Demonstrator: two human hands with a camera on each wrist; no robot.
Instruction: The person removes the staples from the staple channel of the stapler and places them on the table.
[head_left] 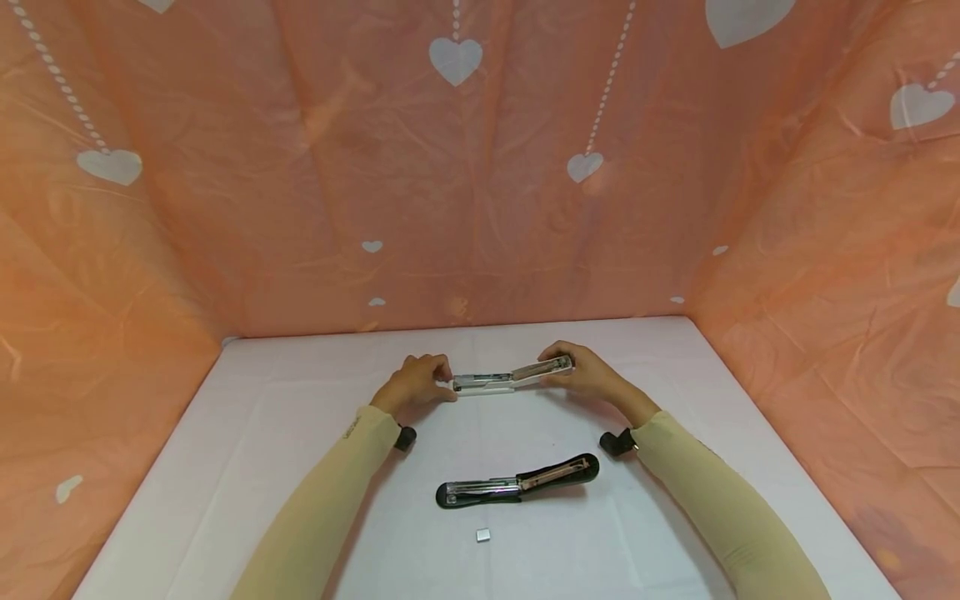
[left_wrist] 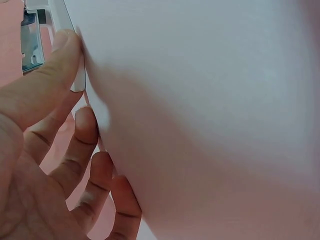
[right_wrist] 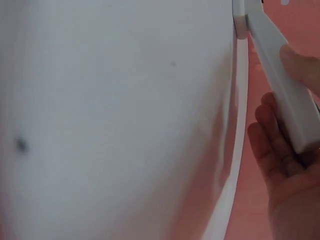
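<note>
A white stapler point(head_left: 483, 385), swung wide open with its metal inside showing, lies between both hands at the far part of the table. My left hand point(head_left: 414, 385) pinches its left end; in the left wrist view the thumb lies on the white end of the stapler point(left_wrist: 79, 82) and the other fingertips rest along the table. The right hand point(head_left: 588, 373) grips the raised right arm of the stapler point(right_wrist: 282, 85), thumb on one side and fingers beneath it. Nearer the person lies a black stapler point(head_left: 480, 492), also spread open, touched by neither hand.
A small silver block, seemingly staples point(head_left: 483, 535), sits in front of the black stapler. The white-covered table point(head_left: 247, 467) is bounded at the back and sides by an orange curtain point(head_left: 480, 208) with pale hearts.
</note>
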